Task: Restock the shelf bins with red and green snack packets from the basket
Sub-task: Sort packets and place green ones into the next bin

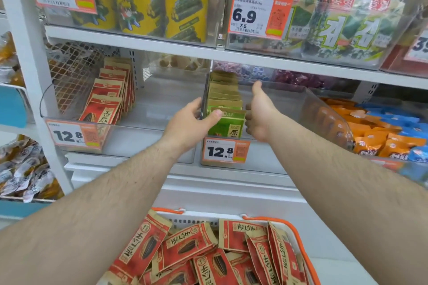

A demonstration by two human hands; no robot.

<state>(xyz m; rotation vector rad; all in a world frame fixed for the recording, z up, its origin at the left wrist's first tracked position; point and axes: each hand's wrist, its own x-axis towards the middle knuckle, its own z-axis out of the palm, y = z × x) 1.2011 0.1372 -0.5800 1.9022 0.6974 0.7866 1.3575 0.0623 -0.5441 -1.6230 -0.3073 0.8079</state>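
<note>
Green packets (225, 109) stand in a row inside the clear right bin (324, 109). The left hand (190, 122) pinches the front one by thumb; the right hand (260, 111) presses flat, fingers straight, against their side. Red packets (208, 254) fill the basket (298, 233) below.

White metal shelving (129, 41) is filling the view, a white upright post (30, 69) standing at its left. Even, bright light is falling on it, and wire mesh (69, 71) is backing the middle tier.
</note>
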